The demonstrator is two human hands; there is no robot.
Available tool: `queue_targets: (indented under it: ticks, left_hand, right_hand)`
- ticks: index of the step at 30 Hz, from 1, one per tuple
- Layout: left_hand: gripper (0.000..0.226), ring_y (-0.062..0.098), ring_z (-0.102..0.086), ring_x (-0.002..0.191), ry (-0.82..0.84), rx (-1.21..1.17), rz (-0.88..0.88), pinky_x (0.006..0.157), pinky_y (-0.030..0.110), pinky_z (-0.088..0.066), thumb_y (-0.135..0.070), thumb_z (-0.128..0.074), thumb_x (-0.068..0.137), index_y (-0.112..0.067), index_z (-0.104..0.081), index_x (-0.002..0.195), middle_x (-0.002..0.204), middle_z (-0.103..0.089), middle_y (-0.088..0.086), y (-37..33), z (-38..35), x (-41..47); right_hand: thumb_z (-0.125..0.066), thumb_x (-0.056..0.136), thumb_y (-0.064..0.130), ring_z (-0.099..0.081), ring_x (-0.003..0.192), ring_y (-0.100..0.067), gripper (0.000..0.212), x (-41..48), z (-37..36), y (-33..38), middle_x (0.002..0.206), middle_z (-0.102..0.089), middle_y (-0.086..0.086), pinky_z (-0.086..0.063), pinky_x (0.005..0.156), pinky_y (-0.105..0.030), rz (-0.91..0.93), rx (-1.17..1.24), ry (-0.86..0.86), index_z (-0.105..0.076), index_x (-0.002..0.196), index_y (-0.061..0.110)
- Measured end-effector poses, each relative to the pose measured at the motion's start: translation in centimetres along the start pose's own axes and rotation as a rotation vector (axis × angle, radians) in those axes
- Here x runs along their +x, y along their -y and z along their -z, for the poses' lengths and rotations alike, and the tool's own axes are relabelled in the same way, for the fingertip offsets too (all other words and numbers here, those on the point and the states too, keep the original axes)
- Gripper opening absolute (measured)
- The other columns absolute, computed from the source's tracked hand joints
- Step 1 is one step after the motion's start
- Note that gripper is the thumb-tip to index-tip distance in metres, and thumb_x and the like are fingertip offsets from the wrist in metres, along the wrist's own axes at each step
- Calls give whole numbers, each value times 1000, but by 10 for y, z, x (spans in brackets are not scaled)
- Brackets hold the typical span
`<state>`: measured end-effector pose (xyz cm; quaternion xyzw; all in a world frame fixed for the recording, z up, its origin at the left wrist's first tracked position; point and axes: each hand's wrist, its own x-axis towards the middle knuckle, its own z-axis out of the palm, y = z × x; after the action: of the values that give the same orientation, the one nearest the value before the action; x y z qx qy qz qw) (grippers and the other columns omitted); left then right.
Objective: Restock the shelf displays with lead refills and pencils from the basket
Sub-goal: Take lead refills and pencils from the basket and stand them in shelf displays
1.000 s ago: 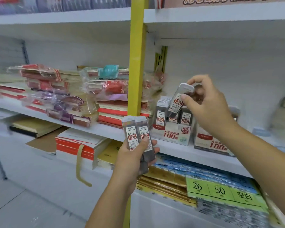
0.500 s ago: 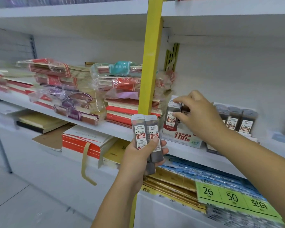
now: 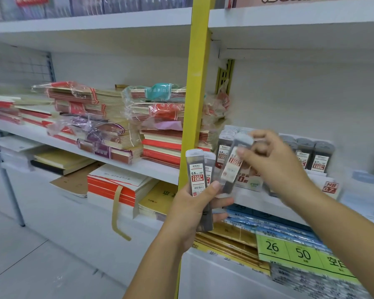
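Left hand (image 3: 192,210) grips two lead refill cases (image 3: 198,171) upright, thumb across the labels, in front of the yellow post (image 3: 198,83). Right hand (image 3: 274,167) pinches a third refill case (image 3: 232,167), tilted and blurred, just beside the held pair. Behind it, a display box (image 3: 249,181) of 0.5 refills sits on the shelf (image 3: 156,169). 0.7 refills (image 3: 313,156) stand further right.

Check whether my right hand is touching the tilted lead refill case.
Touching. The head view shows the right hand pinching the tilted lead refill case near its upper end, with a fingertip pressed flat on its label face and no gap between them.
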<state>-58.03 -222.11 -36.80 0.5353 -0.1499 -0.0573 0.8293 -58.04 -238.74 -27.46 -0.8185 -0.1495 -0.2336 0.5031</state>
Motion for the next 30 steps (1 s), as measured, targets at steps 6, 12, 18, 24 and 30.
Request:
queue_targets:
  ticks: [6,12,18,24,30]
  left_hand:
    - [22,10,-61,57,-109,67,-36,56,25,-54,-33,-68,92,-22,-63,110,84,-76,0,2,10,5]
    - [22,9,-50,56,-88,75,-50,56,24,-50,-32,-69,92,-23,-62,110,69,-61,-5,2,17,6]
    - [11,10,-50,58,-80,75,-26,57,25,-49,-35,-61,97,-35,-62,109,73,-59,-3,-1,22,5]
    - [13,11,-51,58,-32,78,0,54,26,-45,-26,-55,100,-33,-65,102,76,-61,1,-6,20,1]
    - [27,10,-63,64,49,158,-45,55,22,-50,-30,-64,96,-21,-58,120,89,-73,3,-5,15,-4]
  right_hand:
    - [-63,91,26,-65,76,-5,22,33,15,18,85,-68,6,-56,66,-26,317,-273,-132,-45,100,35]
    - [-69,87,30,-55,71,2,27,53,-2,1,82,-58,15,-43,60,-19,283,-504,-42,-44,91,39]
    - [-71,85,28,-53,72,-2,35,52,-11,-21,84,-54,11,-46,61,-22,248,-582,52,-46,107,38]
    - [-60,93,29,-46,76,-3,29,46,-10,-22,92,-43,12,-37,65,-19,279,-617,-12,-58,122,31]
    - [-60,92,33,-53,80,-5,18,13,-15,-8,91,-59,13,-43,66,-10,237,-337,81,-64,109,37]
